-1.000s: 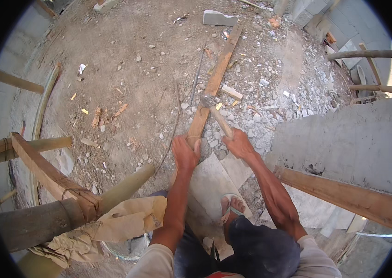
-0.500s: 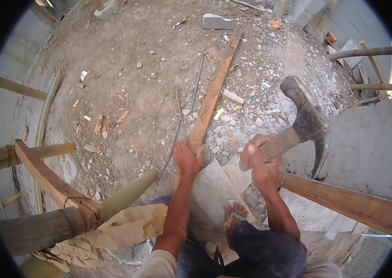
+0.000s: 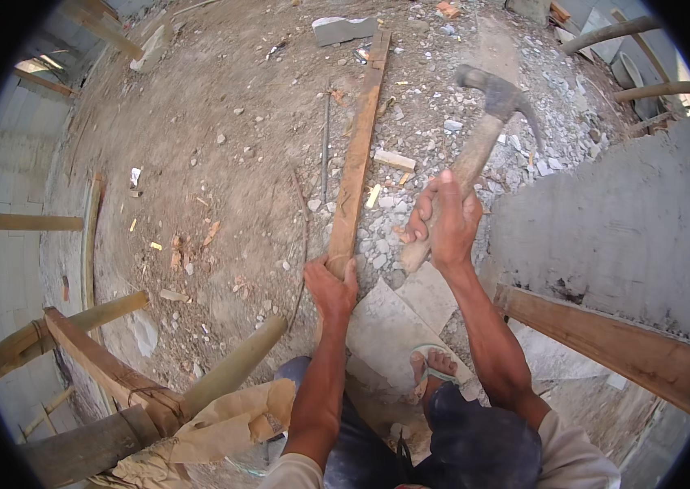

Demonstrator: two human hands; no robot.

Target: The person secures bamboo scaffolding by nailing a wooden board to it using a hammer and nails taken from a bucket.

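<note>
My left hand (image 3: pixel 330 289) is closed round the near end of a long wooden plank (image 3: pixel 359 151), which stretches away from me across the rubble. In my right hand (image 3: pixel 451 224) is a claw hammer (image 3: pixel 482 147), gripped by its wooden handle with the thumb laid along it. The dark metal head points away from me, raised to the right of the plank and apart from it. Its claw curves to the right. Below my hands lie flat grey slabs (image 3: pixel 390 334), with my sandalled foot (image 3: pixel 433 364) on them.
Bamboo poles and a timber (image 3: pixel 109 359) are tied together at lower left, beside crumpled brown paper (image 3: pixel 235 407). A grey panel (image 3: pixel 614 236) and a wooden beam (image 3: pixel 606 342) stand at right. A thin metal rod (image 3: pixel 326 147) lies left of the plank; a broken block (image 3: pixel 343 31) lies at its far end.
My right hand has lifted the hammer up and away, and its head now points forward rather than to the right. The left hand keeps its hold on the plank. The view has shifted slightly.
</note>
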